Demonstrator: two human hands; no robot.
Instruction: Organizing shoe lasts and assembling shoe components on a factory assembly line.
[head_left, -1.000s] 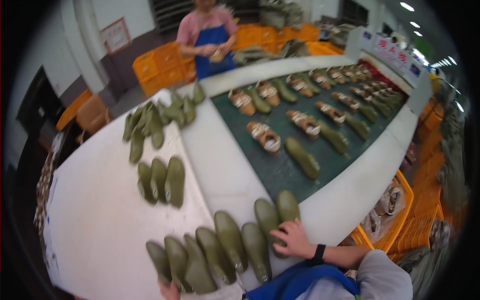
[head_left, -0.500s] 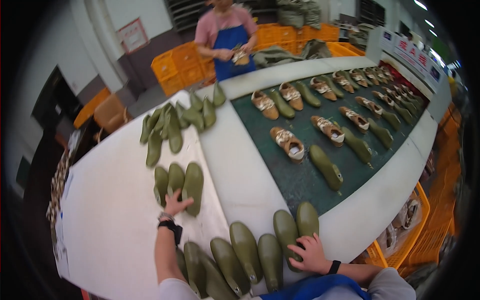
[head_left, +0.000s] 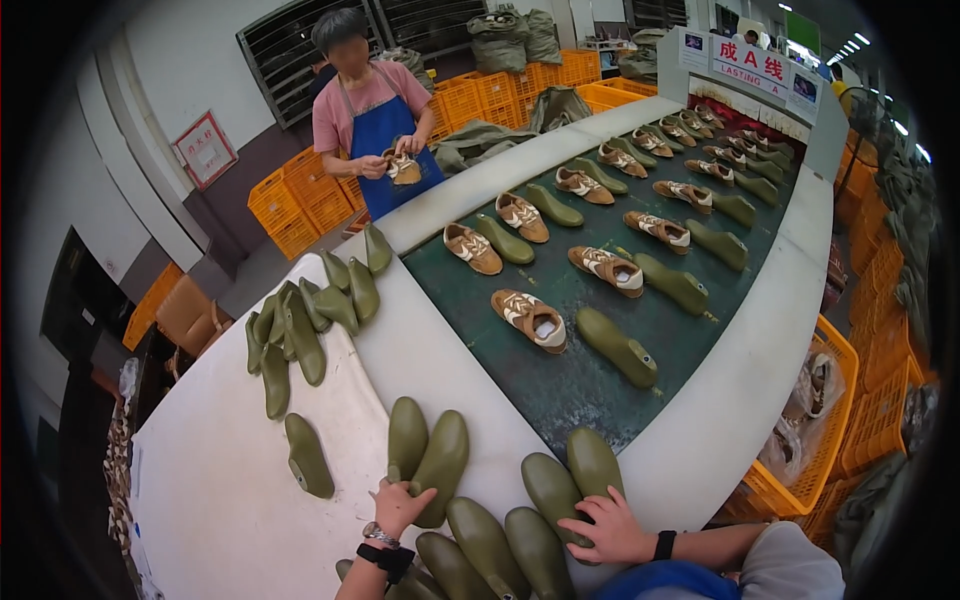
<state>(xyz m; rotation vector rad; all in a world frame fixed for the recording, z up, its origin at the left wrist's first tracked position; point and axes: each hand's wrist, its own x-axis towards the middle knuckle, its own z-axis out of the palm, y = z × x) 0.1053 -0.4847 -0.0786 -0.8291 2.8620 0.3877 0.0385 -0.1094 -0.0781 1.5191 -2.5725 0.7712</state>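
Observation:
My left hand (head_left: 400,505) is closed around the near ends of two green shoe lasts, a left one (head_left: 407,438) and a right one (head_left: 443,466), on the white tabletop. Its thumb is stretched across the right one. At the front right, my right hand (head_left: 608,528) curls its fingers over the near ends of a pair of lasts, one (head_left: 551,490) beside the other (head_left: 594,460). Between my hands, more lasts (head_left: 487,545) lie in a row at the table's near edge. A single last (head_left: 309,456) lies apart, left of my left hand.
A heap of lasts (head_left: 304,340) sits at the table's far left. On the green conveyor (head_left: 480,360), brown-and-white shoes (head_left: 528,318) lie beside lasts (head_left: 615,346). A co-worker (head_left: 370,120) stands across, holding a shoe. Orange crates (head_left: 810,450) line the right side.
My left hand has moved right with two lasts, leaving the third behind on the table. My right hand stays on the front-right pair. The view has shifted, showing more of the co-worker.

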